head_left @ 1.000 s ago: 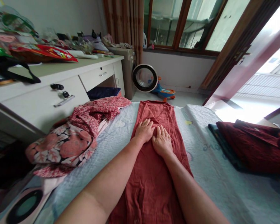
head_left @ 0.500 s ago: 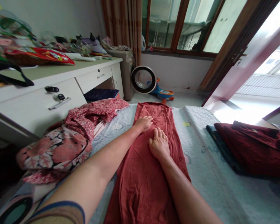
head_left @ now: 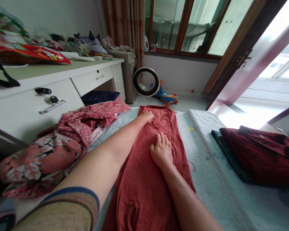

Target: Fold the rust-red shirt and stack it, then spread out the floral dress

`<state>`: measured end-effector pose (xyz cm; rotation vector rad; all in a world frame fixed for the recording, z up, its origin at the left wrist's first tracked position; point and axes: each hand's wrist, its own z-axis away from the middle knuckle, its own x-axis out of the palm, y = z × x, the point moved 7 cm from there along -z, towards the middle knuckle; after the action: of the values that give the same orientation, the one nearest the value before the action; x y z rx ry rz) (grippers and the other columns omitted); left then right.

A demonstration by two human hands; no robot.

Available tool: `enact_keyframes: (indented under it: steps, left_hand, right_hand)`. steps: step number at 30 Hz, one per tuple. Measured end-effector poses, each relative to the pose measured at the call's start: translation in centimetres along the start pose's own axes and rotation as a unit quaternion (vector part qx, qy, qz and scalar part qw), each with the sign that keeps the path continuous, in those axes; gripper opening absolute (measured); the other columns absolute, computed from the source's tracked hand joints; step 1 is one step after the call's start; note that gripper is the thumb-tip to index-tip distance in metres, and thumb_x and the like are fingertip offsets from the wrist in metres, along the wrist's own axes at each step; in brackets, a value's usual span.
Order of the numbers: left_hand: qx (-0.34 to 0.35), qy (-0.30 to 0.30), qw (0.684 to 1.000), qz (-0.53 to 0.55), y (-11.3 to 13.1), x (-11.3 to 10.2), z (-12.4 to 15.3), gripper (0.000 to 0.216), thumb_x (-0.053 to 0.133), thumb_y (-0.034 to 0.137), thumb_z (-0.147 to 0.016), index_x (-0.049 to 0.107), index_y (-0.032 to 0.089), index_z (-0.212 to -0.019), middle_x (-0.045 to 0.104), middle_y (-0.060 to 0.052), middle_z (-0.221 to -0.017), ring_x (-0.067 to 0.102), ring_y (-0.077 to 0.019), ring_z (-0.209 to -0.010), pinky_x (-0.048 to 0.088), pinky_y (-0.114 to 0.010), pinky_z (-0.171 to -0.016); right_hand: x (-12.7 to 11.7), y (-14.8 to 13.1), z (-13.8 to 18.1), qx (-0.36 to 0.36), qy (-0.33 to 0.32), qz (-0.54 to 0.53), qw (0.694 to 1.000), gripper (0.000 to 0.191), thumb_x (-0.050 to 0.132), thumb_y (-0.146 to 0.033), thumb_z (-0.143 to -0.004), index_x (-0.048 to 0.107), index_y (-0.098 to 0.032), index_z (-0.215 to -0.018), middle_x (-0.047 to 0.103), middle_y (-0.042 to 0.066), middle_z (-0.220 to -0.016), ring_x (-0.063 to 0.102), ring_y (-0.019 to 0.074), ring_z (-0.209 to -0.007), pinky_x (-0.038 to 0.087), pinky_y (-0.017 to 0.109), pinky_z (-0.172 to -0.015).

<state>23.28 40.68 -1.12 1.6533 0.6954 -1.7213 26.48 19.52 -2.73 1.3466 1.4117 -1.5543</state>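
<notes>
head view: both hands, left hand (head_left: 148, 116) and right hand (head_left: 162, 150), flat on red cloth (head_left: 144, 186).

A long garment (head_left: 154, 166) lies lengthwise down the middle of the bed (head_left: 207, 166). The right hand (head_left: 162, 150) rests flat on it about midway, and the left hand (head_left: 148, 116) lies farther along, at the garment's far left edge. Left of the garment sits a heap of clothes (head_left: 62, 144), with the table (head_left: 38, 86) behind it. Right of the garment, well apart, lies a folded stack (head_left: 260, 154). Beyond the bed's far end, a fan (head_left: 146, 81) stands on the floor before the window (head_left: 183, 25).
</notes>
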Motion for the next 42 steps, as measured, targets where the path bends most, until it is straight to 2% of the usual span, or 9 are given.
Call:
enact_keyframes:
  steps: [7, 12, 17, 22, 28, 33, 36, 39, 42]
  left_hand:
    - [-0.043, 0.060, 0.997, 0.020, -0.7, 0.3, 0.9, 0.023, 0.055, 0.024, -0.087, 0.071, 0.019, -0.103, 0.055, -0.011, -0.126, 0.063, -0.0243, -0.101, 0.051, -0.036, -0.088]
    - [-0.059, 0.113, 0.991, 0.030, -0.2, 0.6, 1.9, 0.021, 0.053, 0.029, -0.092, 0.066, 0.019, -0.105, 0.053, -0.011, -0.127, 0.059, -0.0252, -0.110, 0.051, -0.035, -0.090]
    - [-0.082, 0.211, 0.973, 0.035, 0.4, -0.6, 3.6, 0.029, 0.063, 0.025, -0.087, 0.058, 0.016, -0.114, 0.054, -0.013, -0.127, 0.056, -0.0247, -0.114, 0.047, -0.035, -0.096]
    - [0.000, 0.168, 0.986, 0.019, 2.7, 0.7, 4.9, 0.017, 0.054, 0.028, -0.092, 0.067, 0.017, -0.097, 0.066, -0.009, -0.107, 0.060, -0.0228, -0.104, 0.046, -0.035, -0.096]
    - [0.024, 0.161, 0.986, 0.043, 2.8, 1.8, 5.9, 0.026, 0.047, 0.026, -0.094, 0.065, 0.020, -0.112, 0.067, -0.006, -0.118, 0.059, -0.0201, -0.112, 0.044, -0.033, -0.101]
    - [0.012, 0.142, 0.989, 0.036, 2.3, 2.7, 5.2, 0.039, 0.043, 0.034, -0.096, 0.053, 0.020, -0.132, 0.051, -0.008, -0.146, 0.042, -0.0229, -0.137, 0.032, -0.041, -0.114]
    - [0.002, 0.119, 0.992, 0.041, 1.9, 2.9, 4.3, 0.044, 0.041, 0.042, -0.097, 0.051, 0.021, -0.135, 0.046, -0.008, -0.150, 0.038, -0.0243, -0.140, 0.031, -0.044, -0.114]
    - [-0.026, 0.122, 0.990, 0.065, 0.9, 2.6, 3.5, 0.042, 0.043, 0.035, -0.096, 0.050, 0.021, -0.136, 0.044, -0.008, -0.151, 0.041, -0.0229, -0.139, 0.034, -0.040, -0.113]
    - [-0.066, 0.158, 0.981, 0.094, -0.2, 1.9, 3.0, 0.048, 0.054, 0.029, -0.090, 0.048, 0.019, -0.137, 0.039, -0.010, -0.154, 0.039, -0.0228, -0.139, 0.038, -0.036, -0.110]
  right_hand:
    - [0.1, -0.1, 0.1, 0.000, 0.004, 0.004, 1.000, 0.065, 0.041, -0.031, -0.088, 0.034, -0.012, -0.150, 0.030, 0.011, -0.158, 0.025, 0.0291, -0.145, 0.021, 0.045, -0.117]
    - [0.0, -0.1, 0.1, -0.002, 0.008, 0.001, 1.000, 0.065, 0.041, -0.031, -0.087, 0.036, -0.011, -0.149, 0.030, 0.012, -0.158, 0.027, 0.0295, -0.145, 0.021, 0.045, -0.117]
    - [-0.1, -0.1, 0.1, 0.001, 0.001, 0.001, 1.000, 0.065, 0.041, -0.031, -0.088, 0.035, -0.012, -0.150, 0.030, 0.012, -0.158, 0.026, 0.0294, -0.145, 0.021, 0.045, -0.117]
    - [0.0, -0.2, 0.0, 0.005, -0.009, 0.007, 1.000, 0.065, 0.041, -0.031, -0.088, 0.034, -0.011, -0.150, 0.029, 0.012, -0.159, 0.026, 0.0297, -0.145, 0.021, 0.044, -0.117]
    - [-0.1, -0.2, 0.1, 0.002, -0.004, 0.005, 1.000, 0.065, 0.041, -0.031, -0.088, 0.035, -0.010, -0.149, 0.030, 0.013, -0.158, 0.026, 0.0301, -0.145, 0.021, 0.045, -0.117]
    - [-0.1, -0.2, 0.1, 0.005, -0.007, 0.009, 1.000, 0.065, 0.041, -0.031, -0.088, 0.036, -0.011, -0.149, 0.030, 0.013, -0.158, 0.027, 0.0299, -0.145, 0.021, 0.044, -0.117]
    - [-0.1, -0.2, 0.1, 0.004, -0.002, 0.005, 1.000, 0.065, 0.041, -0.030, -0.088, 0.036, -0.010, -0.149, 0.030, 0.013, -0.158, 0.027, 0.0301, -0.144, 0.021, 0.044, -0.117]
    - [0.0, -0.2, 0.1, 0.003, 0.000, 0.000, 1.000, 0.066, 0.042, -0.031, -0.087, 0.035, -0.011, -0.150, 0.031, 0.013, -0.158, 0.028, 0.0304, -0.144, 0.021, 0.044, -0.116]
    - [-0.1, -0.2, 0.1, 0.001, 0.001, -0.002, 1.000, 0.066, 0.042, -0.031, -0.087, 0.035, -0.011, -0.150, 0.030, 0.012, -0.158, 0.028, 0.0302, -0.144, 0.022, 0.045, -0.116]
